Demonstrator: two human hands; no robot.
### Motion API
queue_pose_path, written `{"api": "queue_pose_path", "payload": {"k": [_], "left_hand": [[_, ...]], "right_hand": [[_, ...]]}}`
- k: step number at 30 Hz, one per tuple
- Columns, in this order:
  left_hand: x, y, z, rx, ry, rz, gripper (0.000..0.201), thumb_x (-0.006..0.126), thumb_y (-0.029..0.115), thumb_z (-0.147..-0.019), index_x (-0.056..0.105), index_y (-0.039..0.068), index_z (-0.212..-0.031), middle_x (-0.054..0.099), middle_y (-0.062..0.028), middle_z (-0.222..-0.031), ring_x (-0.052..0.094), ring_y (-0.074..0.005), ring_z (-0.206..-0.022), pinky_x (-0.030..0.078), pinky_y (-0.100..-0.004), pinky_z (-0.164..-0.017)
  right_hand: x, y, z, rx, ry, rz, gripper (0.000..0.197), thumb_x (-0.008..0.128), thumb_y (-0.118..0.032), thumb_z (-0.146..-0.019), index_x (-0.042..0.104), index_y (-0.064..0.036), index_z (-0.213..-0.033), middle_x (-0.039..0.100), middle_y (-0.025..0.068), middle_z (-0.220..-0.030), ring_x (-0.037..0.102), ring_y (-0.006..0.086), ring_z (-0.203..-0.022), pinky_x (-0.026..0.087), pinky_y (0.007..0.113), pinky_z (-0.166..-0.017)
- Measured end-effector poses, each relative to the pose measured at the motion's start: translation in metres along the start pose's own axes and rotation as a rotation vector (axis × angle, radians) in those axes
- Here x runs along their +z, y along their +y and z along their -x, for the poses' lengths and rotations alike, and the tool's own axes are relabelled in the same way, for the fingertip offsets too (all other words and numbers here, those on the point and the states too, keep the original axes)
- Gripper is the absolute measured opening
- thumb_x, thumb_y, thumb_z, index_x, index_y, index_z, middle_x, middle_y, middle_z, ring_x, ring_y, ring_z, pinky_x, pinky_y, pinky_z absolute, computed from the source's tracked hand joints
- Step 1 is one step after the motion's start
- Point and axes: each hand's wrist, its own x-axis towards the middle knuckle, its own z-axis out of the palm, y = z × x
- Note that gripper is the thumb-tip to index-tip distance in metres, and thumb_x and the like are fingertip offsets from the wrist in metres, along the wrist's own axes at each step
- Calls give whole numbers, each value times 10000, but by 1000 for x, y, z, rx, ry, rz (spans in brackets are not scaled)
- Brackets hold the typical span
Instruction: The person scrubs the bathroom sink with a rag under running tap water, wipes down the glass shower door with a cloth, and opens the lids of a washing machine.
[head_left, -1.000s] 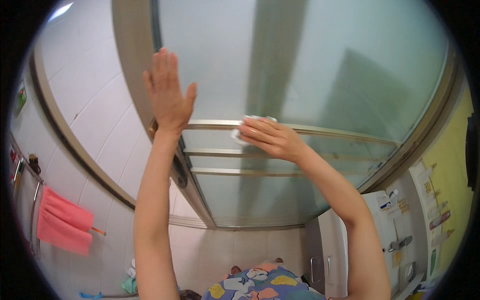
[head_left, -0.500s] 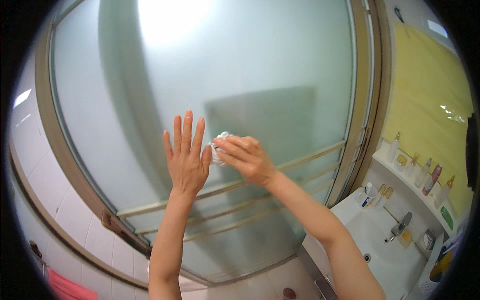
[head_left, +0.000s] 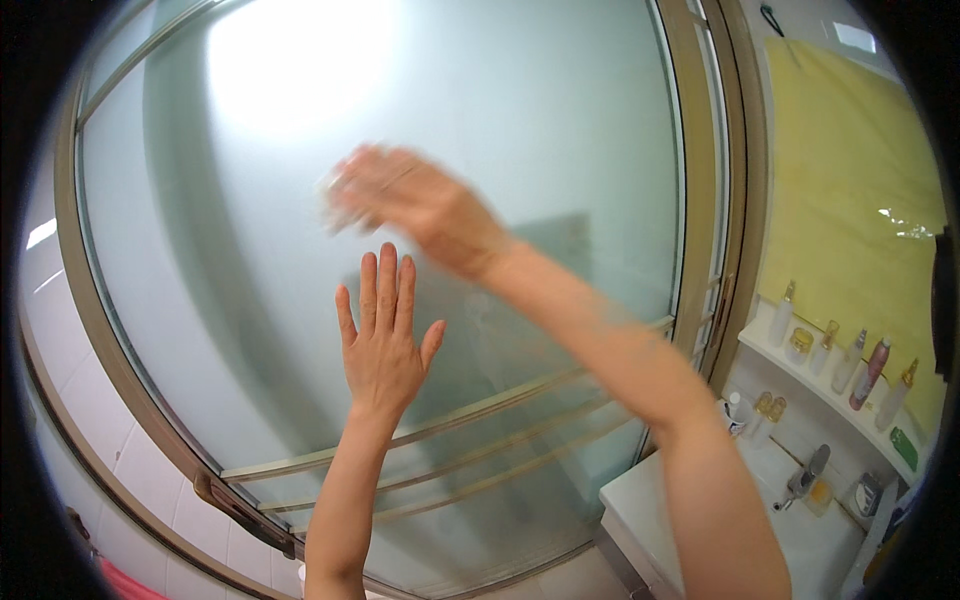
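Observation:
A large frosted glass door panel (head_left: 520, 140) in a metal frame fills the middle of the view. My left hand (head_left: 385, 345) lies flat against it, fingers stretched out and holding nothing. Above and to its left, my right hand (head_left: 420, 200) is closed on a crumpled white cloth (head_left: 343, 203) at the glass. That hand and the cloth are smeared by motion, and the fingers partly hide the cloth. Faint streaks show on the glass below the right forearm.
Horizontal bars (head_left: 470, 412) cross the lower door. At the right stand a white washbasin (head_left: 650, 500) with a faucet (head_left: 805, 475) and a shelf (head_left: 770, 335) of several bottles. A yellow sheet (head_left: 850, 180) covers the wall above. Part of a pink towel (head_left: 125, 580) shows lower left.
My right hand has moved up and left across the glass with the white cloth. The left hand stays flat, its thumb now spread farther out. The view has shifted slightly.

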Motion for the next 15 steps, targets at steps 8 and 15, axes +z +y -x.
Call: {"api": "queue_pose_path", "payload": {"k": [8,15], "left_hand": [[10,50,-29,50,-6,31,711,551,359,-851,272,98,-1451,196,-72,-1534,137,-248,-1425,31,-484,-1146],[5,58,-39,95,-24,77,680,604,287,-832,318,182,-1440,254,-29,-1517,175,-224,-1416,47,-491,-1145]], "right_hand": [[-35,98,-22,361,400,183,270,403,39,-867,622,-12,-1017,600,123,-1132,577,256,-1052,500,317,-867],[1,51,-60,-103,124,2,255,513,21,-824,642,-119,-994,638,21,-1108,572,203,-1082,435,357,-1012]]}}
